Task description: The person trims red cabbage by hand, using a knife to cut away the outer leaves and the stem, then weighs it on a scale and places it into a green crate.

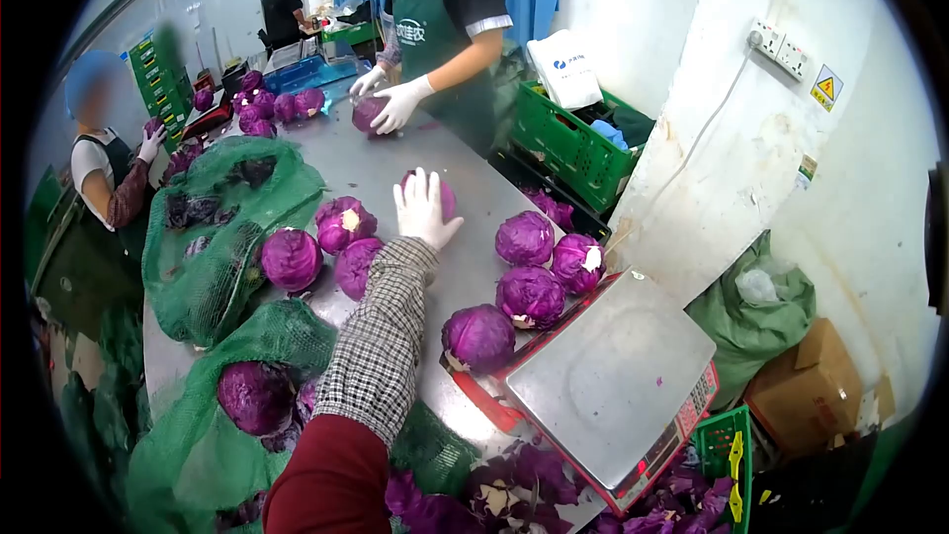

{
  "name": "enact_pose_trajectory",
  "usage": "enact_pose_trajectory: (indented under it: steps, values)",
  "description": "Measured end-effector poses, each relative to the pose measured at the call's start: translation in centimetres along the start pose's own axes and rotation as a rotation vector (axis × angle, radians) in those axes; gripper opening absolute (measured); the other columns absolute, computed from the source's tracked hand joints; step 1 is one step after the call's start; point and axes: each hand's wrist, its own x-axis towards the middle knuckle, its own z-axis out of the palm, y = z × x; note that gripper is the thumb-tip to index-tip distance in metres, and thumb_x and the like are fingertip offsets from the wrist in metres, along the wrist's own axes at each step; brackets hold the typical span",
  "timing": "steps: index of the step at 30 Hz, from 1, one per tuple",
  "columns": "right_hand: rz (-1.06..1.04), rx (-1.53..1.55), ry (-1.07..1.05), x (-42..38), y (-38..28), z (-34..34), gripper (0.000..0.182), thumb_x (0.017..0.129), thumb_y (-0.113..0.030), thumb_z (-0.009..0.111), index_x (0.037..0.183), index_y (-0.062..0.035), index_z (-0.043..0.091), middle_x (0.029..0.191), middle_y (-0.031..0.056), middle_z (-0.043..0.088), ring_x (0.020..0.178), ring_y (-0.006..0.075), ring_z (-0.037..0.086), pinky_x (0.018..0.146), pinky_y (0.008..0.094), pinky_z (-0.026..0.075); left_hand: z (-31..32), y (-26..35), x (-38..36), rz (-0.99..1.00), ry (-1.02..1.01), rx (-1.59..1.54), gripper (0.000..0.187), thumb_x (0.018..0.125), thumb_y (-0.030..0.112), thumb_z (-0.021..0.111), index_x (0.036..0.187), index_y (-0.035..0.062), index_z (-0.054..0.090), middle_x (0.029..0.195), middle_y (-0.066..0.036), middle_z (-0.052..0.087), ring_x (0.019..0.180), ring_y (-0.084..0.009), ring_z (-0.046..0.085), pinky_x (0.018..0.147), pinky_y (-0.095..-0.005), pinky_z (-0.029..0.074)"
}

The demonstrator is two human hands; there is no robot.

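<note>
My left hand (423, 210), in a white glove and checked sleeve, reaches out over the metal table. Its fingers are spread around a red cabbage (448, 200), which is partly hidden beneath the palm. Just left of my forearm sit several more red cabbages (291, 259). Another group of red cabbages (531, 296) lies to the right, beside a weighing scale (615, 376) with a bare metal plate. Outside the view is my right hand. Green mesh bags (213, 267) lie along the left side, one with a cabbage (255, 398) in it.
Across the table a co-worker in a green apron (435, 15) holds a cabbage (370, 116) in gloved hands. Another person (109, 158) stands at left. Loose purple leaves (524, 485) lie near the front edge. A green crate (578, 143) stands by the wall.
</note>
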Motion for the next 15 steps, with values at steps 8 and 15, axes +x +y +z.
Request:
enact_pose_trajectory:
  steps: [8,15]
  values:
    - [-0.758,-0.674,-0.042,1.3,-0.2,-1.5,0.019,0.088,-0.014,0.06,0.106,-0.0083,0.063,0.099,0.0183,0.057,0.082,0.0339,0.059,0.063,0.0413,0.049,-8.2,2.1,-12.1,0.167,0.059,-0.43,0.065,0.072,0.035,0.072,0.12,-0.0049,0.053,0.117,-0.023,0.057,0.105,-0.0366,0.056,0.095,-0.043,0.043]
    - [-0.767,-0.736,-0.045,1.8,0.9,-1.3,0.011,0.082,-0.011,0.062,0.088,-0.0025,0.06,0.078,0.0131,0.062,0.075,0.0297,0.062,0.065,0.0387,0.05,-25.7,-4.0,-27.6,-0.01,-0.224,-0.426,0.066,0.068,0.035,0.075,0.117,-0.0027,0.053,0.114,-0.022,0.055,0.106,-0.0367,0.052,0.097,-0.0409,0.041]
